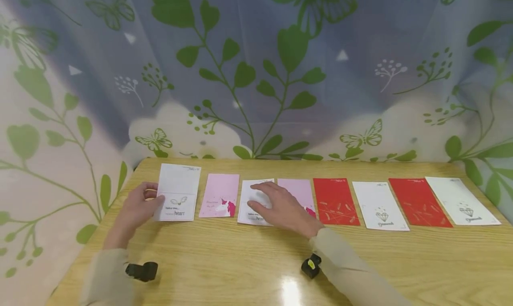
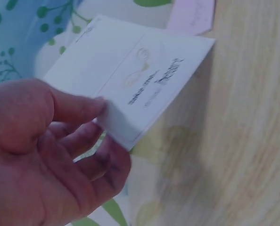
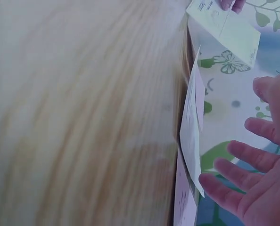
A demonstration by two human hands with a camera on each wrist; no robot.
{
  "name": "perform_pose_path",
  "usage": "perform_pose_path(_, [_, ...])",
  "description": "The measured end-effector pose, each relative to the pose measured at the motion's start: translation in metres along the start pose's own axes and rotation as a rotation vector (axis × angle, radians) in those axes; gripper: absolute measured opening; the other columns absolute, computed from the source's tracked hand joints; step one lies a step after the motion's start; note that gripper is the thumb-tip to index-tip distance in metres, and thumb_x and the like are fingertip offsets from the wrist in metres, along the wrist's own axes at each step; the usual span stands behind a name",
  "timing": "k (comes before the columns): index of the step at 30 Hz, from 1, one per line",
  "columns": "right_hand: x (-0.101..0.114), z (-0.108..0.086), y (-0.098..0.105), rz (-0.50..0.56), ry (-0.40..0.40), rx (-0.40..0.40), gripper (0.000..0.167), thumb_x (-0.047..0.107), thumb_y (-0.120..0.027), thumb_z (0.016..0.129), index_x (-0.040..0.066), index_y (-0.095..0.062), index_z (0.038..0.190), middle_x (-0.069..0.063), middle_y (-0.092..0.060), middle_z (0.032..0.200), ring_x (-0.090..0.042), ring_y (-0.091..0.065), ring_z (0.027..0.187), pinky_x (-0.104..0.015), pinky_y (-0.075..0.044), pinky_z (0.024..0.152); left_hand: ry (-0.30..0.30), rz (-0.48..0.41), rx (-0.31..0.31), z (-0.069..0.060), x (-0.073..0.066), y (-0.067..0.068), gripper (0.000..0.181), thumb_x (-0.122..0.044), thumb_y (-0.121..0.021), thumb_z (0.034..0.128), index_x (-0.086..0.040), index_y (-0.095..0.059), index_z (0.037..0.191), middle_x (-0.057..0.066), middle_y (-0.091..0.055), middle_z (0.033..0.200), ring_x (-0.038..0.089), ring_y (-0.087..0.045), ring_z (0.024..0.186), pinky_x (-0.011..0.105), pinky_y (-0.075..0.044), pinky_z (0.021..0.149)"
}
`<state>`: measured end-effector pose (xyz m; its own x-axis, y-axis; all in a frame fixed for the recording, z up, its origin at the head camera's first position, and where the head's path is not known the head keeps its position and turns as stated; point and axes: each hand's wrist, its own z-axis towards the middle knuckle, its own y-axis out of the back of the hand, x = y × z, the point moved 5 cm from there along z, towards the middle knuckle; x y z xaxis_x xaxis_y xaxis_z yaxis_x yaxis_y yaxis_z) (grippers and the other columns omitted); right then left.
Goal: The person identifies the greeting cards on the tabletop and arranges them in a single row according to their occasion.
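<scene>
At the row's left end, my left hand (image 1: pixel 138 208) pinches the left edge of a white card with wings and "heart" print (image 1: pixel 178 192). In the left wrist view, the thumb of that hand (image 2: pixel 60 141) lies on the face of the card (image 2: pixel 130 75), fingers behind it, the card tilted off the table. My right hand (image 1: pixel 284 208) hovers with spread fingers over a second white heart card (image 1: pixel 248 212), partly hiding it and a pink card (image 1: pixel 294 190). The right wrist view shows this hand (image 3: pixel 258 174) holding nothing, beside the white card (image 3: pixel 191 132).
Between the two heart cards lies a pink card (image 1: pixel 220 197). To the right are a red card (image 1: pixel 335 201), a white diamond card (image 1: pixel 380 206), another red card (image 1: pixel 421 201) and another diamond card (image 1: pixel 462 201). A patterned curtain (image 1: pixel 256 74) hangs behind the wooden table (image 1: pixel 220 261).
</scene>
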<state>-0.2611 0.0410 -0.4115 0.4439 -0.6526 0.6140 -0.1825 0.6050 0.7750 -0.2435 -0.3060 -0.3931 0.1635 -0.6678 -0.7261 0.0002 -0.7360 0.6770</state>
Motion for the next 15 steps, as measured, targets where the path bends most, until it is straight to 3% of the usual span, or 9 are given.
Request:
perform_pose_path(3, [0.002,0.001,-0.002,0.061,0.017,-0.019,0.052,0.044,-0.062,0.100,0.015,-0.059,0.143,-0.005,-0.059,0.147,-0.030,-0.051,0.141,-0.053,-0.041,0.117,-0.013,-0.042,0.078,-0.005,-0.008,-0.004,0.046,-0.015,-0.055,0.1027,0.007,-0.042,0.140,0.033,-0.053,0.139,0.030,-0.063,0.108,0.026,-0.054,0.074])
perform_pose_path(8, [0.006,0.001,-0.004,0.244,0.038,-0.051,0.049,0.033,-0.066,0.100,0.012,-0.058,0.143,-0.012,-0.065,0.138,-0.029,-0.064,0.126,-0.047,-0.056,0.100,-0.049,-0.133,0.198,-0.011,-0.022,-0.015,0.042,-0.013,-0.056,0.1034,0.005,-0.041,0.138,0.028,-0.058,0.132,0.018,-0.066,0.097,0.029,-0.056,0.076])
perform_pose_path(11, [0.008,0.002,-0.006,0.328,0.022,-0.050,0.049,0.030,-0.067,0.099,0.014,-0.057,0.144,-0.012,-0.067,0.133,-0.026,-0.069,0.117,-0.041,-0.060,0.091,-0.089,-0.199,0.293,-0.015,-0.029,-0.027,0.036,-0.009,-0.057,0.1027,0.005,-0.042,0.133,0.025,-0.062,0.124,0.018,-0.068,0.095,0.033,-0.058,0.077])
perform_pose_path(15, [0.011,0.001,-0.011,0.361,0.002,-0.023,0.051,0.031,-0.069,0.098,0.017,-0.056,0.146,-0.010,-0.067,0.130,-0.022,-0.072,0.110,-0.035,-0.061,0.085,-0.104,-0.246,0.412,-0.021,-0.036,-0.042,0.031,-0.008,-0.059,0.1009,0.002,-0.045,0.126,0.019,-0.064,0.117,0.021,-0.069,0.095,0.036,-0.060,0.081])
